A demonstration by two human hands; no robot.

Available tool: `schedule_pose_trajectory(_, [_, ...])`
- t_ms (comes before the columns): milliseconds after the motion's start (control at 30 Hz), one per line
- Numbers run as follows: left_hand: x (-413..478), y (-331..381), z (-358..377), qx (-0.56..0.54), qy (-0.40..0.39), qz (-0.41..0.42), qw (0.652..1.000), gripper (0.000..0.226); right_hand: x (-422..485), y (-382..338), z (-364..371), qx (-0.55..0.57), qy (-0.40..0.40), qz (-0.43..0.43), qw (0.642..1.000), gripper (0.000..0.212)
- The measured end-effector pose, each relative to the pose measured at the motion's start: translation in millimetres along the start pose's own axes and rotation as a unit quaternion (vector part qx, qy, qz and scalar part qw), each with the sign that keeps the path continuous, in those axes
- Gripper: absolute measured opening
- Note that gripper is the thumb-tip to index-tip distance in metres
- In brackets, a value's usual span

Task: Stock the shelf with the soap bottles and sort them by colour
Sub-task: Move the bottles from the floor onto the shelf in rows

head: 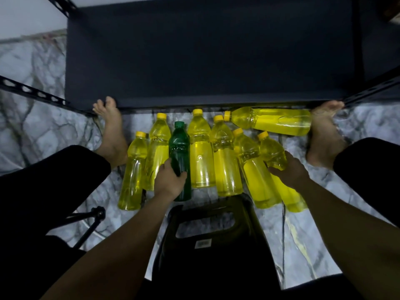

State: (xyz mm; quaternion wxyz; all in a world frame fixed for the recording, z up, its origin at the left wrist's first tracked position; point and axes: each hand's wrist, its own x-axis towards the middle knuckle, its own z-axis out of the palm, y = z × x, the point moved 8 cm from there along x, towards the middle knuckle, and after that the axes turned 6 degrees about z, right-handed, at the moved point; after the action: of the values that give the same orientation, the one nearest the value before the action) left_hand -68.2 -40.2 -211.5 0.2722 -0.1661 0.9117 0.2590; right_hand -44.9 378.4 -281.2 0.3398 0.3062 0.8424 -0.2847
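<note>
1. Marble floor (32, 126) is smooth, and all the soap bottles lie on it, just near of the dark shelf (205, 50), whose board shows no bottle yet. The leftmost yellow bottle (132, 174) lies close to the left foot (112, 135); I think a move of this foot may roll it away.
2. The left grip (171, 180) is clenched round the lower body of the green bottle (179, 144), which lies tight between two yellow ones. If it is pulled sideways, it will probably drag or roll its neighbours. On the shelf it must stand apart from the yellow, or the sorting by colour fails.
3. The middle yellow bottles (200, 152) touch each other side by side, so one push could disturb the whole row.
4. The right grip (290, 172) grasps the rightmost yellow bottle (272, 152) at its shoulder, with the fingers curled over it. Held so near the cap, the full bottle may tip down at its heavy end and slip.
5. The crosswise yellow bottle (272, 121) lies far right, against the right foot (324, 135) and just at the shelf edge. It could be kicked or forgotten.
</note>
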Motion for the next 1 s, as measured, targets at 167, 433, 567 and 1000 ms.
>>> schedule_pose_trajectory(167, [-1.0,2.7,2.1,0.011,0.013,-0.011,1.000,0.071,-19.8,-14.7,-9.7,-0.052,0.041,-0.032,0.997,0.096])
schedule_pose_trajectory(433, [-12.4,4.6,-0.1,-0.002,0.054,-0.008,0.999,0.068,-50.7,-96.6,-27.8,-0.104,0.081,-0.124,0.983,0.100])
schedule_pose_trajectory(567, [-14.5,-4.9,-21.3,-0.014,0.130,-0.025,0.991,0.063,-67.5,-128.2,-4.1,-0.144,0.078,-0.138,0.977,0.098])
schedule_pose_trajectory(1000, [-6.6,-132.0,-49.7,-0.073,0.158,-0.270,0.947,0.078,-51.5,-111.1,44.9,-0.062,0.036,-0.060,0.996,0.094])
